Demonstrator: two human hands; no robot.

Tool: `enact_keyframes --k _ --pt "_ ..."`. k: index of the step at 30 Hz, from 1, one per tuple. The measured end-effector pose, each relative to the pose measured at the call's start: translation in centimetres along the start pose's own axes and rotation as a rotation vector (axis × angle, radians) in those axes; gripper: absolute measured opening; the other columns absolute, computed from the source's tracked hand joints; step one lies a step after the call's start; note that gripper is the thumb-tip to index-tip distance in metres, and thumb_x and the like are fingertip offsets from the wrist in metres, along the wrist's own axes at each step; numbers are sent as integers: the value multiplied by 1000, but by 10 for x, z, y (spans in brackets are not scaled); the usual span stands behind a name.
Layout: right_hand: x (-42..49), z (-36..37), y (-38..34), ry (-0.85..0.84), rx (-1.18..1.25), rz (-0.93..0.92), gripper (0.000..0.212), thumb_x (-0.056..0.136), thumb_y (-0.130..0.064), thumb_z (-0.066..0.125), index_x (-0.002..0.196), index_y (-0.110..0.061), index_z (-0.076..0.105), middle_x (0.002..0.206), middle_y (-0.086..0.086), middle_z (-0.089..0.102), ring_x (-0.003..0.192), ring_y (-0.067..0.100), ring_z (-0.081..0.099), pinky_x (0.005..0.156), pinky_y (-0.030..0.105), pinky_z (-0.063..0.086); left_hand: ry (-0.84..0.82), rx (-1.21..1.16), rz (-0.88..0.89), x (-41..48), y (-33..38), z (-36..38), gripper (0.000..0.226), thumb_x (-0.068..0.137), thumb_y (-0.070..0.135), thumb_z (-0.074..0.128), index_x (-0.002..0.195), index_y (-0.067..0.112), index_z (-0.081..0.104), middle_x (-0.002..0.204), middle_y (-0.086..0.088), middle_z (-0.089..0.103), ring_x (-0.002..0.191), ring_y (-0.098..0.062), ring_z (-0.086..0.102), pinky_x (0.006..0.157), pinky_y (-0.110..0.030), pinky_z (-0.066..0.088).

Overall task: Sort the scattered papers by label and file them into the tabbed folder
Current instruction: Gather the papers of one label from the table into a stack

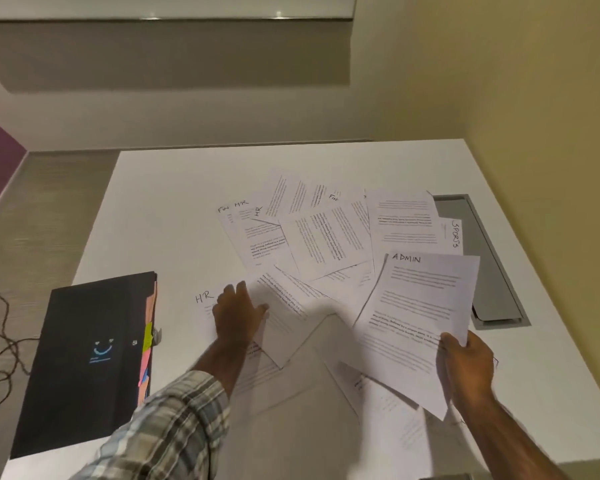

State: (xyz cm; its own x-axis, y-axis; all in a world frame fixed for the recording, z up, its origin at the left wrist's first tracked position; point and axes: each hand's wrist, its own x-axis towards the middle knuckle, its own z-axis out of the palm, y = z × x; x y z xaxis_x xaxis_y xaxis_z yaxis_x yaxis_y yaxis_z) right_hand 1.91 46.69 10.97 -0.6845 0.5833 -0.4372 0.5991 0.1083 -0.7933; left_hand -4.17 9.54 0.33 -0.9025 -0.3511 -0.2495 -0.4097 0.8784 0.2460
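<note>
folder (84,358) sits left on the table (160,188); papers (326,237) fanned out mid-table to its right; cable hatch (492,271) behind them, far right

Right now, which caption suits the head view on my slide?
Right hand holds white ADMIN sheet; left hand rests on white HR sheet beside black tabbed folder.

**Matt paper, smooth table**

Your papers (326,237) and ADMIN sheet (420,306) are matt white paper; the table (174,202) looks smooth, matt; at 8 o'clock the folder (84,358) is matt black; at 3 o'clock the hatch (492,271) looks like brushed metal; your sleeve (167,427) is woven cloth.
</note>
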Motion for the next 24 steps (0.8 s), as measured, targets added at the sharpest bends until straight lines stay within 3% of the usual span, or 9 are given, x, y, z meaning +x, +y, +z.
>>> enact_keyframes --k 5,8,10,12,15,18,21,24 --pt "-5 13 -10 15 16 9 26 99 -1 55 123 2 62 115 15 67 96 31 60 87 33 45 -57 114 -28 22 11 -2 85 77 62 75 138 13 44 127 -13 56 117 -32 54 97 -45 44" --pt "-9 22 -19 6 46 16 26 99 0 54 124 4 61 110 13 65 94 30 60 84 31 46 -39 127 -19 25 13 -4 67 82 52 74 130 11 52 122 -12 63 113 -32 59 94 -44 46" --pt "-12 28 -27 13 71 17 26 100 1 53 124 6 60 109 12 63 91 27 60 77 25 50 -48 36 -33 25 8 -8 47 91 39 68 126 9 59 121 -13 68 112 -33 63 95 -43 47" --pt "-14 34 -34 9 107 12 26 100 3 52 124 6 59 109 11 62 88 24 60 66 18 51 -79 -218 -157 22 -2 -14 44 96 31 62 133 7 60 130 -16 66 122 -35 61 101 -43 47" --pt "-11 45 -36 -4 134 6 29 100 1 53 128 5 59 117 14 64 98 27 59 86 26 46 -86 -451 -314 1 -27 -22 46 99 27 58 139 3 56 139 -20 61 129 -37 57 106 -44 45" --pt "-10 58 -35 -20 140 4 27 100 -2 56 126 2 60 121 13 64 101 27 59 86 27 46 -72 -517 -412 -27 -63 -22 34 100 25 56 126 4 62 125 -20 67 117 -40 63 100 -45 52" --pt "-11 69 -37 -49 136 6 30 99 -3 56 129 2 60 116 11 64 104 30 60 96 32 44 -111 -520 -466 -51 -90 -20 12 98 27 53 103 17 58 103 -7 67 97 -31 67 85 -44 58" --pt "-10 77 -39 -67 143 15 31 99 -3 57 129 2 59 118 14 65 106 31 61 99 33 43 -12 -352 -490 -62 -99 -18 25 93 30 61 112 13 60 109 -11 68 94 -31 65 82 -45 57"
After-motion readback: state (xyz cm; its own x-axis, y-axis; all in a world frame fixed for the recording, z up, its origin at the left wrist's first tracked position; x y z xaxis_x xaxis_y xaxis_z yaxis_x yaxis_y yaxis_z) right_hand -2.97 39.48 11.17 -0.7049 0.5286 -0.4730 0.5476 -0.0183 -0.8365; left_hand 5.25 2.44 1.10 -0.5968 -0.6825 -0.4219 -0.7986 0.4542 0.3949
